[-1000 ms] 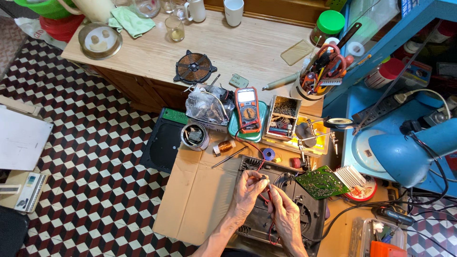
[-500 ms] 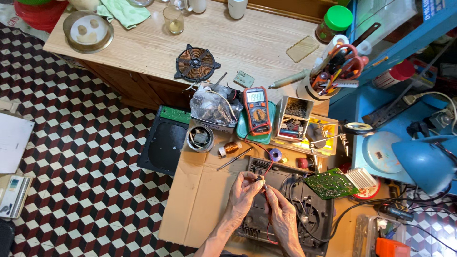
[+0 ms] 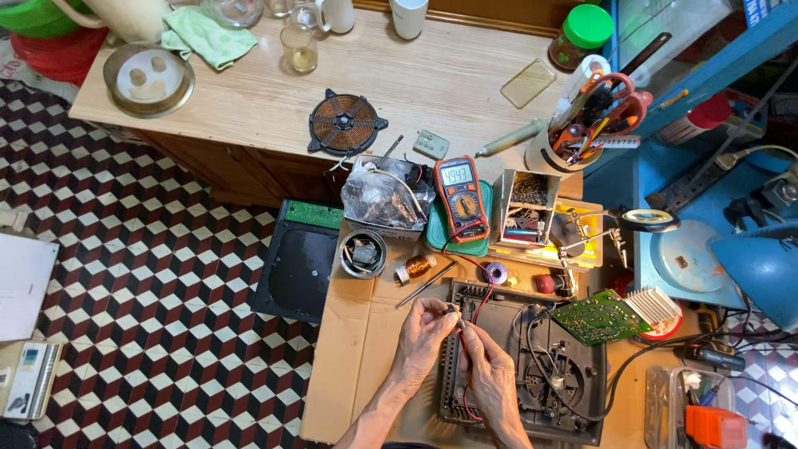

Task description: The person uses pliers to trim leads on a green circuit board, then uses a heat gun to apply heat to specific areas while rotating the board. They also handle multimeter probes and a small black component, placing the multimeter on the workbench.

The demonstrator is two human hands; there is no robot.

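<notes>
My left hand (image 3: pixel 421 336) and my right hand (image 3: pixel 485 367) meet over the left part of an opened dark appliance base (image 3: pixel 532 366) lying on cardboard (image 3: pixel 353 366). Each hand pinches a thin multimeter probe, tips close together around a tiny part I cannot make out. Red and black leads (image 3: pixel 475 274) run from the hands up to an orange multimeter (image 3: pixel 460 196) with a lit display. A green circuit board (image 3: pixel 593 316) with a finned heatsink rests tilted on the base's right side.
A copper induction coil (image 3: pixel 344 124), a small bowl of parts (image 3: pixel 363 253), a copper wire spool (image 3: pixel 414 268), a parts box (image 3: pixel 527 208) and a tool cup (image 3: pixel 573 137) crowd the wooden table. A black panel (image 3: pixel 299 264) leans left. A blue lamp (image 3: pixel 761 266) stands right.
The camera has shifted, so the scene sits slightly differently in view. My hands stay together over the appliance base with the probes; no clear change in grip.
</notes>
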